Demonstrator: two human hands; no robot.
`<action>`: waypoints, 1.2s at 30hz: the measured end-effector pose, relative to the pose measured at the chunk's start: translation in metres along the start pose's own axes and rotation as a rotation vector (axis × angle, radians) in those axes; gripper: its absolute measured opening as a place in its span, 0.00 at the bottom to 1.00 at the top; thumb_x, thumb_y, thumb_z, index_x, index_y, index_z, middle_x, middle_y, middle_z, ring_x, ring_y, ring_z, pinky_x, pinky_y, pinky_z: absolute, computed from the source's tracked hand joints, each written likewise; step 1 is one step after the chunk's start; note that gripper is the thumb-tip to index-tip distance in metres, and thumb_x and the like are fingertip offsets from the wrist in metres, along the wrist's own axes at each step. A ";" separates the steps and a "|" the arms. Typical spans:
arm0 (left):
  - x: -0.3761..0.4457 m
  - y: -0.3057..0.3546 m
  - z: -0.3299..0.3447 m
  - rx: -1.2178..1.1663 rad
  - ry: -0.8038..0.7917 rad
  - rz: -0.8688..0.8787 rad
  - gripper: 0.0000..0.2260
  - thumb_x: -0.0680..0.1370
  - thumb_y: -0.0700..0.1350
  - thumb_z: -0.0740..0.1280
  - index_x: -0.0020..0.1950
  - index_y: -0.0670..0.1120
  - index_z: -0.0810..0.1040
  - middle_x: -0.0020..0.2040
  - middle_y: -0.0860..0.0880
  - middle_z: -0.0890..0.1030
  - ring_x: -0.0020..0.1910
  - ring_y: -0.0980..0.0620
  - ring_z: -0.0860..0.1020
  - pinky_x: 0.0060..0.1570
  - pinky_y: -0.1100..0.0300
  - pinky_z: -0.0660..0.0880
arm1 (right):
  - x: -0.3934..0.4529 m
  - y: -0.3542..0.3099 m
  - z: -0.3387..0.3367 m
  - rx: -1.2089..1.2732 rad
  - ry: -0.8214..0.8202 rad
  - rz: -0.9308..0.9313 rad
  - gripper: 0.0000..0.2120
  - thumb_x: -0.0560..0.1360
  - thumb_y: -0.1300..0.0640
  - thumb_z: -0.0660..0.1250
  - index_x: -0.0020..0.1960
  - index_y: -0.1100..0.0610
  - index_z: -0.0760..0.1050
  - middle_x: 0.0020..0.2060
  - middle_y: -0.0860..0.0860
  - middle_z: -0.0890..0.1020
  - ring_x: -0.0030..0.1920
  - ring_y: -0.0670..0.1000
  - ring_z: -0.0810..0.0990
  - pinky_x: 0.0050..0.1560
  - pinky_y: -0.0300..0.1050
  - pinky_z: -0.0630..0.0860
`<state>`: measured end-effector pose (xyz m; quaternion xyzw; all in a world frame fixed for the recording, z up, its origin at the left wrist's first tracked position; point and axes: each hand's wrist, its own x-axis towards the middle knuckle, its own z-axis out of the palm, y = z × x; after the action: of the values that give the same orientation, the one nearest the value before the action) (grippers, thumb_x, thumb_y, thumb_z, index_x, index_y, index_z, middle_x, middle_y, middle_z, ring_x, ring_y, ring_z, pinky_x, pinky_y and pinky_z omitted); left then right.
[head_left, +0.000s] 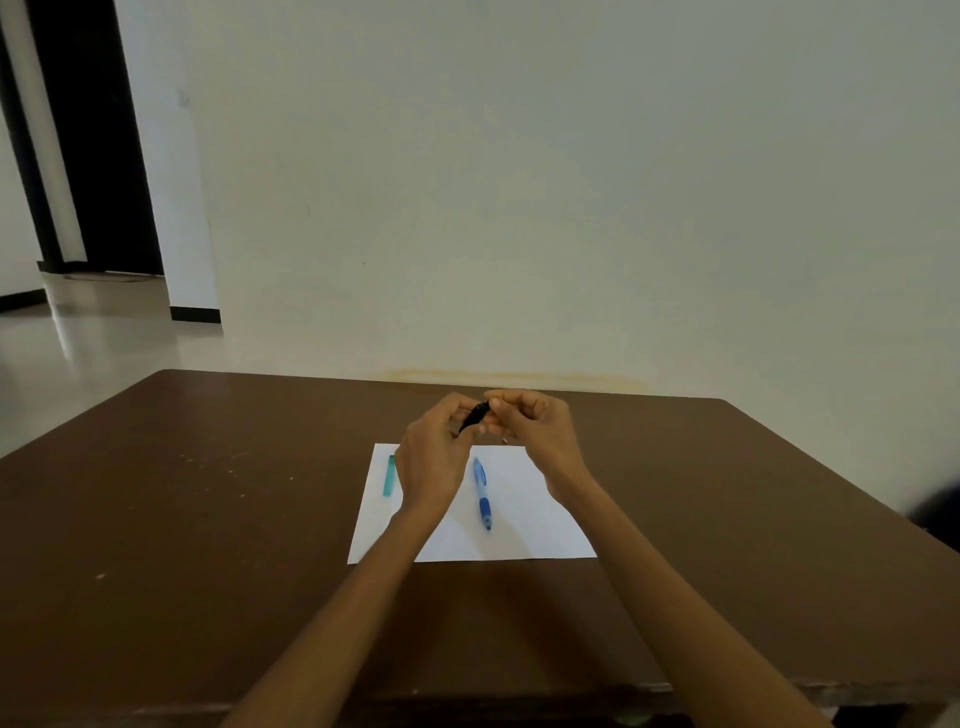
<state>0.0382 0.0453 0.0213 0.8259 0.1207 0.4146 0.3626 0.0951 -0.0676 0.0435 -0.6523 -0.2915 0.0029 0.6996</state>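
A white sheet of paper (524, 525) lies on the brown table (182, 519). A blue pen (482, 493) lies on the sheet, roughly lengthwise. At the sheet's left edge lies a teal pen piece (389, 475). Above the sheet's far edge, my left hand (434, 457) and my right hand (535, 428) meet, both with curled fingers pinching a small black pen-like thing (474, 417). A small metallic tip (504, 440) shows just under my right hand; whether it belongs to the black thing I cannot tell.
The table stands against a pale wall (571, 208). At the left, a shiny floor (78, 332) leads to a dark doorway (88, 135). A dark blurred shape (940, 514) sits at the table's right edge.
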 end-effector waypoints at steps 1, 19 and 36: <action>0.000 0.000 0.000 -0.001 0.000 -0.002 0.09 0.76 0.48 0.66 0.55 0.48 0.78 0.49 0.50 0.83 0.46 0.52 0.79 0.42 0.64 0.73 | -0.001 0.000 -0.001 -0.006 -0.006 -0.006 0.09 0.76 0.62 0.66 0.54 0.64 0.80 0.46 0.61 0.84 0.42 0.53 0.84 0.49 0.42 0.81; 0.021 -0.001 0.020 -0.413 -0.020 -0.260 0.07 0.73 0.44 0.71 0.49 0.49 0.79 0.46 0.51 0.83 0.48 0.51 0.81 0.51 0.50 0.78 | 0.030 0.048 -0.042 -0.484 0.191 0.079 0.09 0.76 0.59 0.67 0.53 0.58 0.82 0.43 0.51 0.85 0.40 0.45 0.82 0.45 0.35 0.77; 0.061 -0.036 0.039 -0.426 -0.023 -0.302 0.06 0.72 0.43 0.72 0.47 0.49 0.78 0.45 0.50 0.83 0.47 0.50 0.81 0.51 0.53 0.77 | 0.099 0.082 -0.007 -1.525 -0.141 0.051 0.10 0.75 0.53 0.67 0.49 0.59 0.78 0.46 0.55 0.84 0.47 0.57 0.82 0.44 0.45 0.69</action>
<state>0.1102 0.0816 0.0169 0.7080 0.1485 0.3626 0.5875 0.2107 -0.0237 0.0086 -0.9594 -0.2416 -0.1412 0.0353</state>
